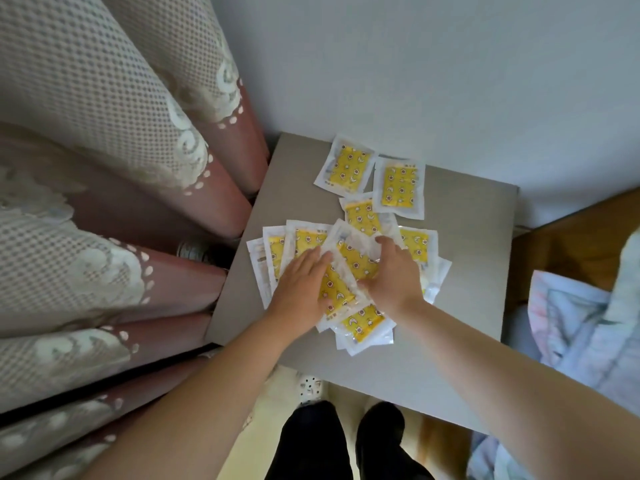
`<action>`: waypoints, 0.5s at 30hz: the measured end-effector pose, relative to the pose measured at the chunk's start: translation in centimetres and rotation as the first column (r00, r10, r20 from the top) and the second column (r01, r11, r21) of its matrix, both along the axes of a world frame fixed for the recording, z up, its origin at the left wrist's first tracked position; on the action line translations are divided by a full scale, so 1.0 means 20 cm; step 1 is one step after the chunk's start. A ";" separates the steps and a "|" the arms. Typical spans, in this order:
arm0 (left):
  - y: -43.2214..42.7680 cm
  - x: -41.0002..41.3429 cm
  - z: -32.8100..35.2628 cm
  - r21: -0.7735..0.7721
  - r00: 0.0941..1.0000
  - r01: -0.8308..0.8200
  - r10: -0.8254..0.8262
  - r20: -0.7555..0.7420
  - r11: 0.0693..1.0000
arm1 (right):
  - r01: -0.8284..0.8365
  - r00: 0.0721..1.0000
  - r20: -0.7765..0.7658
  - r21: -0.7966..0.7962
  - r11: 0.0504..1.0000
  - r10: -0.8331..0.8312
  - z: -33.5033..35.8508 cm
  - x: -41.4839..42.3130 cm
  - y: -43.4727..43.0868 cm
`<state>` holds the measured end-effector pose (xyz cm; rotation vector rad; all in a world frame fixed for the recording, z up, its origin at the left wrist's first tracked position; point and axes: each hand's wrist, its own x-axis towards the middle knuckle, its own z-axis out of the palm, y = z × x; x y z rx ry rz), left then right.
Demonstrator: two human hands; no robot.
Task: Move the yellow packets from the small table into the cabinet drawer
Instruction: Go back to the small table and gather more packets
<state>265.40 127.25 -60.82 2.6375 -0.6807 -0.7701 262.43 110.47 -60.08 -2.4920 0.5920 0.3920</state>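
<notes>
Several yellow packets in clear white-edged wrappers lie on the small grey table (460, 237). Most overlap in a loose pile (360, 261) at the table's middle. Two single packets (347, 165) (400, 186) lie apart at the far side. My left hand (303, 285) rests flat on the left of the pile, fingers straight. My right hand (393, 271) lies on the right of the pile, with bent fingers and thumb closing on a top packet. Part of the pile is hidden by both hands. No cabinet drawer is in view.
Pink curtains with lace trim (104, 202) hang close against the table's left edge. A pale wall stands behind the table. A wooden bed frame with light bedding (581, 323) is at the right. My legs and feet (343, 445) stand at the table's near edge.
</notes>
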 end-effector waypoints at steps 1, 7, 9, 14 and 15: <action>0.00 0.01 0.01 0.021 1.000 -0.021 0.021 0.007 1.000 | -0.002 1.000 -0.029 0.003 1.000 0.002 0.00 0.01 0.00; -0.07 0.06 0.03 0.173 0.991 -0.072 0.051 0.126 0.982 | -0.065 0.989 -0.128 0.044 0.997 0.070 0.04 0.08 -0.01; -0.08 0.07 0.02 0.163 0.983 -0.126 0.101 0.155 0.979 | -0.013 0.987 -0.157 0.200 0.980 0.045 0.05 0.08 0.00; -0.10 0.07 0.00 0.034 0.970 -0.214 0.208 0.128 0.976 | -0.025 0.982 -0.168 0.307 0.951 0.080 0.07 0.06 -0.01; -0.10 0.08 0.01 -0.039 0.966 -0.241 0.243 0.084 0.970 | -0.018 0.984 -0.164 0.298 0.954 0.070 0.08 0.06 -0.01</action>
